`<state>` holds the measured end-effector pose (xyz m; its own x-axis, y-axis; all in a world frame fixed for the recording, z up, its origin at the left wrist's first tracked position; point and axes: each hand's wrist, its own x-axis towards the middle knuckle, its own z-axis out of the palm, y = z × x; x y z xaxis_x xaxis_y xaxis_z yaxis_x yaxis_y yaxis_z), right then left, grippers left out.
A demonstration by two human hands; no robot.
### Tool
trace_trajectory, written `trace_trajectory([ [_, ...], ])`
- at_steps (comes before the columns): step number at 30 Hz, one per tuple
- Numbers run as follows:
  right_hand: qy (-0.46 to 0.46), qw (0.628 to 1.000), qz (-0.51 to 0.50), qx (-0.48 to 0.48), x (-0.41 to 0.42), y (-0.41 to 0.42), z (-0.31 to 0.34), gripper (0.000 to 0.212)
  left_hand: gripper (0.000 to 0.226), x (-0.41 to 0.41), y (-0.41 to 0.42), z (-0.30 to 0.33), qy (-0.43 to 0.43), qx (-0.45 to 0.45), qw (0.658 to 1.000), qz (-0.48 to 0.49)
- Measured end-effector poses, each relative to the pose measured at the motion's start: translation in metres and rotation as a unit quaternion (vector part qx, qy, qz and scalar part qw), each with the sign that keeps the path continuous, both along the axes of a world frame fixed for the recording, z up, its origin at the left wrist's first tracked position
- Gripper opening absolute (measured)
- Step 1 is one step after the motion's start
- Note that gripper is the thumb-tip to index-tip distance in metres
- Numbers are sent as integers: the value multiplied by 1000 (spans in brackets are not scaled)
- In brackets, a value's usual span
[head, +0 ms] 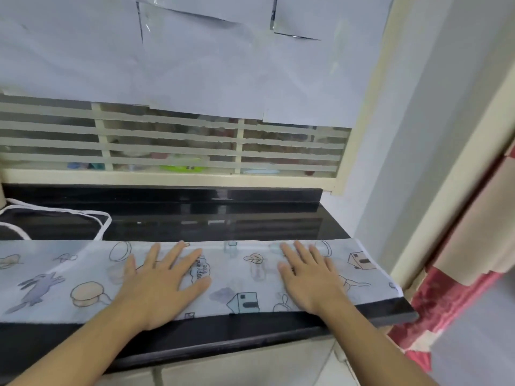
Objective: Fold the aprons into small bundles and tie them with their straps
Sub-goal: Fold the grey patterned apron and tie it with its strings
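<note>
A pale blue apron (239, 277) printed with rabbits, houses and leaves lies folded into a long flat strip across the black counter (223, 335), running off the left edge of view. My left hand (161, 282) presses flat on its middle, fingers spread. Further right, my right hand (309, 277) also lies flat on the strip, palm down. Both hands hold nothing. White straps (103, 227) trail in loops on the counter at the back left.
A window with cream bars (172, 146) and paper sheets taped over it (195, 65) stands behind the counter. A grey wall and a red patterned curtain (446, 296) are on the right, past the counter's end.
</note>
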<state>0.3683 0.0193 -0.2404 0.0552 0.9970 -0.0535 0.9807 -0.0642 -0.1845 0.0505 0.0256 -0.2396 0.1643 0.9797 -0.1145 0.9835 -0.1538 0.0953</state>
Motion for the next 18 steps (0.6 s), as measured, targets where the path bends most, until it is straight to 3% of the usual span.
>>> trace_trajectory([
  [6, 8, 996, -84, 27, 86, -13, 2, 69, 82, 3, 3, -5, 8, 11, 1000, -2],
  [9, 13, 987, -135, 91, 94, -16, 2, 55, 79, 5, 2, -4, 10, 18, 1000, -2],
  [14, -79, 952, -262, 137, 94, -33, 6, 68, 83, 7, 3, -5, 6, 18, 1000, 0],
  [16, -35, 952, -282, 111, 98, -41, 16, 81, 84, 8, 3, -5, 6, 14, 1000, 3],
  [18, 24, 952, -297, 65, 103, -47, 34, 80, 84, 8, 2, -3, 10, 11, 1000, 6],
])
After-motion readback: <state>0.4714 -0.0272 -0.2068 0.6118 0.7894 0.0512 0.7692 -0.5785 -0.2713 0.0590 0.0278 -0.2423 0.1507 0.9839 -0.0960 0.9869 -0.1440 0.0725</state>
